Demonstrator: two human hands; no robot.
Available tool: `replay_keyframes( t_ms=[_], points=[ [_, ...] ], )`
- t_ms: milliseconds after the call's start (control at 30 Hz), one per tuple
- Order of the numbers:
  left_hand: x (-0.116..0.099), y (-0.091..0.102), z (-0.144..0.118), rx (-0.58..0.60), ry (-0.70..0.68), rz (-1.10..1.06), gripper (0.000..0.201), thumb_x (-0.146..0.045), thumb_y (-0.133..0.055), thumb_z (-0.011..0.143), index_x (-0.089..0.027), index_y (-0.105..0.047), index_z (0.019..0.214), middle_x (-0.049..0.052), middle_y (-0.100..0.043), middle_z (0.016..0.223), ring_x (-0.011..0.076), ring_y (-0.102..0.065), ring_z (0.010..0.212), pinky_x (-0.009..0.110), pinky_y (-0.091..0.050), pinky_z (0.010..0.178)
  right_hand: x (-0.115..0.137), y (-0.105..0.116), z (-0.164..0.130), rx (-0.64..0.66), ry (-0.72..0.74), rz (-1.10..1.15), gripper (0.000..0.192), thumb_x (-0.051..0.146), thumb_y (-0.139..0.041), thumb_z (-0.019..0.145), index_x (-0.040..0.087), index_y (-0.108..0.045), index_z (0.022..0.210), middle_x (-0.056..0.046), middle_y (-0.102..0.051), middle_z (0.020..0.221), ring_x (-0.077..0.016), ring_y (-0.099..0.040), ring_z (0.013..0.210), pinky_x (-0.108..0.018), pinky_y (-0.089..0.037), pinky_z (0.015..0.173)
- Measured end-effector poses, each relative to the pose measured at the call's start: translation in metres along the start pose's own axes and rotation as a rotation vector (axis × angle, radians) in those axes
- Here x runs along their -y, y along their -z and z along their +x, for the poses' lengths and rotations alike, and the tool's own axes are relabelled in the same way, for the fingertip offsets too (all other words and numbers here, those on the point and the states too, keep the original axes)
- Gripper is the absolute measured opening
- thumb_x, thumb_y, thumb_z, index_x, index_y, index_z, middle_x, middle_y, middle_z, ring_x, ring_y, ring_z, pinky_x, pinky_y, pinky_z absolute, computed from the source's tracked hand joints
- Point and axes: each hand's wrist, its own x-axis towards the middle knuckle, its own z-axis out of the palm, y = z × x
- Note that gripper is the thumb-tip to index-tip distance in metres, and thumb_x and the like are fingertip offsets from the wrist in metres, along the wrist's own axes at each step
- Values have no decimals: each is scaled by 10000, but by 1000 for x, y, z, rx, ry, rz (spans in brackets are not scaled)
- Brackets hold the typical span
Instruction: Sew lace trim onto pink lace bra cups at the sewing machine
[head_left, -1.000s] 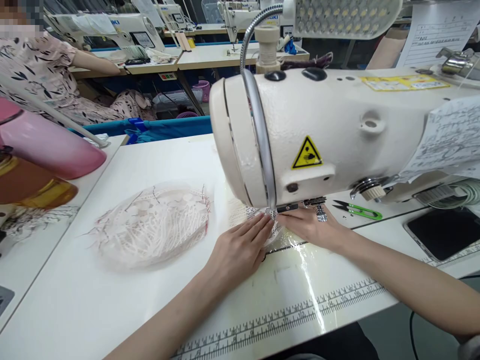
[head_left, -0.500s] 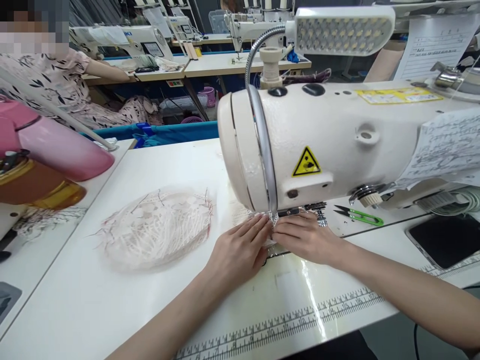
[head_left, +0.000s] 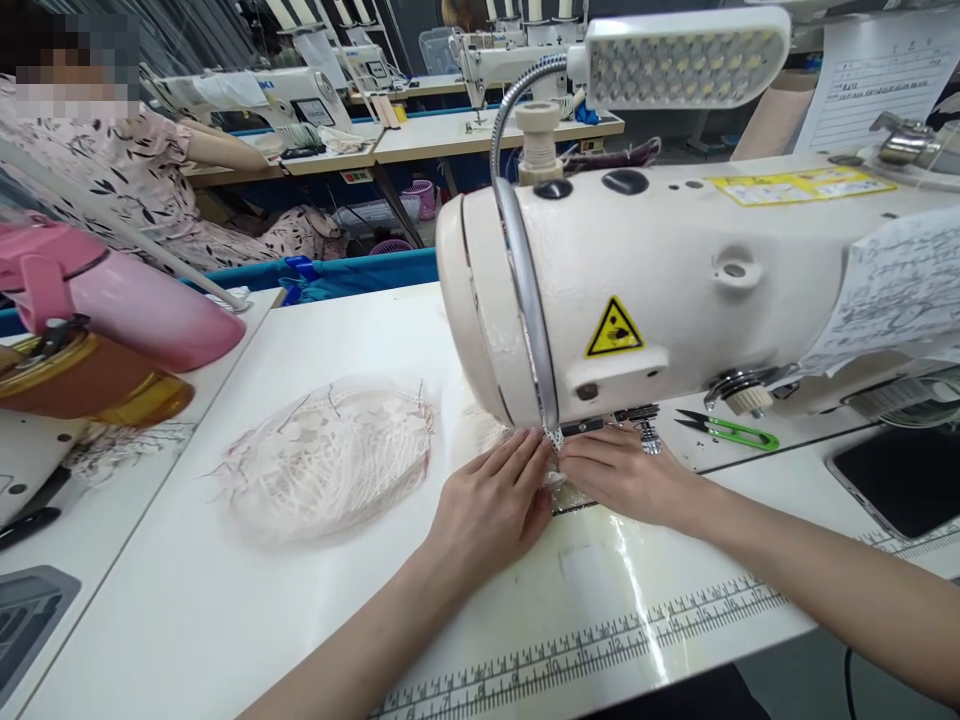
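Note:
My left hand [head_left: 491, 505] lies flat, fingers together, on a small piece of white lace [head_left: 553, 450] under the head of the cream sewing machine [head_left: 675, 280]. My right hand [head_left: 626, 475] rests beside it, fingertips touching the same lace just in front of the presser foot [head_left: 646, 435]. The needle area is mostly hidden by the machine head. A round pile of white lace pieces [head_left: 330, 460] with dark thread ends lies on the white table [head_left: 187, 600], to the left of my left hand.
Green thread snips [head_left: 727, 430] lie right of the presser foot. A dark tablet [head_left: 900, 480] sits at the right edge. A pink bottle [head_left: 127, 305] and an amber container [head_left: 97, 385] stand at left. A ruler strip [head_left: 600, 640] runs along the table's front. Another person sits at back left.
My two hands have drawn closer together on the lace beneath the machine head. The view has shifted slightly to the left and down.

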Motion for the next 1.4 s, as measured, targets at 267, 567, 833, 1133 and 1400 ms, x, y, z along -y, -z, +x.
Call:
replay_keyframes(
  t_ms=[267,567,833,1133,1400],
  points=[
    [-3,-3,1,-9,20,38,329,-206,-480,853,-87,-637,1116,102,-672,1137,236,-659,1010,358,-583,811,-2,4,3,-22,-3,-109,173,54,-499,831,199,-582,787,51,-666,849,-87,-543,722,-276,-308,557],
    [-4,-3,1,24,30,35,328,-239,-501,871,-102,-622,1143,108,-661,1162,249,-640,1050,361,-566,841,-1,7,-2,-28,-43,-285,125,153,-506,875,223,-610,875,50,-682,955,-117,-542,692,-308,-355,650],
    [-5,-3,1,59,41,10,357,-261,-488,899,-113,-583,1210,126,-643,1188,268,-608,1103,393,-546,879,-9,6,1,9,-110,-54,198,158,-436,909,232,-620,901,12,-646,795,-121,-564,680,-284,-428,627],
    [-1,-5,-3,32,-154,1,333,-145,-448,912,-92,-562,1220,110,-605,1248,219,-575,1158,363,-512,961,-16,-2,-1,17,-140,111,224,157,-422,906,255,-623,914,-10,-619,807,-147,-567,765,-312,-456,698],
    [0,-2,-2,1,-124,20,275,-106,-410,897,-75,-632,1057,111,-659,1156,208,-630,1072,324,-552,897,-7,4,-4,21,-79,-137,249,94,-468,873,248,-626,988,8,-664,922,-137,-567,730,-311,-405,658]
  ],
)
